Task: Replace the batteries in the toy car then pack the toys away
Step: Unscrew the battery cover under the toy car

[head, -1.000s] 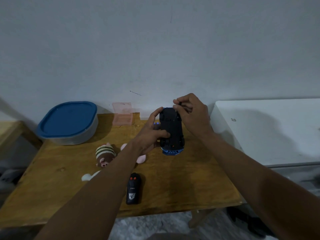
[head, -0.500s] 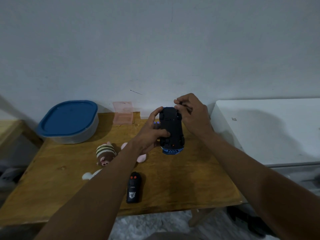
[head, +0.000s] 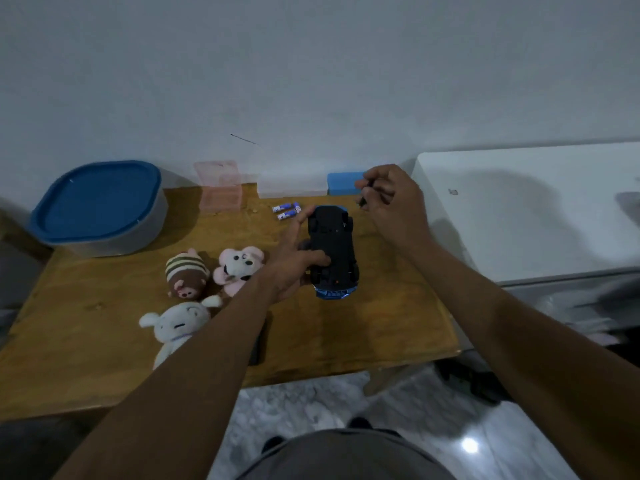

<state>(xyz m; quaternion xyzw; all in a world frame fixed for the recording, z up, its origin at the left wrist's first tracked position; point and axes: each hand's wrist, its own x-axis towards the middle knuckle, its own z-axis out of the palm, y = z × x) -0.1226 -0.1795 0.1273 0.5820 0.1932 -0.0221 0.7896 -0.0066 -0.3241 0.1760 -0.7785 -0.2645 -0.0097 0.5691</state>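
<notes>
The blue toy car [head: 333, 237] lies upside down just above the wooden table [head: 381, 327], its black underside facing me. My left hand [head: 294, 263] grips its left side, thumb on the underside. My right hand [head: 393, 202] hovers off the car's far right end, fingers pinched on a small dark piece [head: 363, 199]; I cannot tell what that piece is. Two blue and white batteries [head: 286, 210] lie on the table just beyond the car. A black remote [head: 258, 344] is mostly hidden under my left forearm.
A grey tub with a blue lid [head: 98, 207] stands at the back left. A pink clear box [head: 219, 187], a clear box [head: 291, 190] and a blue box [head: 343, 183] line the wall. Three plush toys [head: 187, 273] [head: 239, 265] [head: 176, 327] lie left of the car. A white surface [head: 526, 209] adjoins the table's right side.
My right hand has come off the car's far end and moved right and back, pinching a small dark piece. My view has tilted down. The left hand still holds the car.
</notes>
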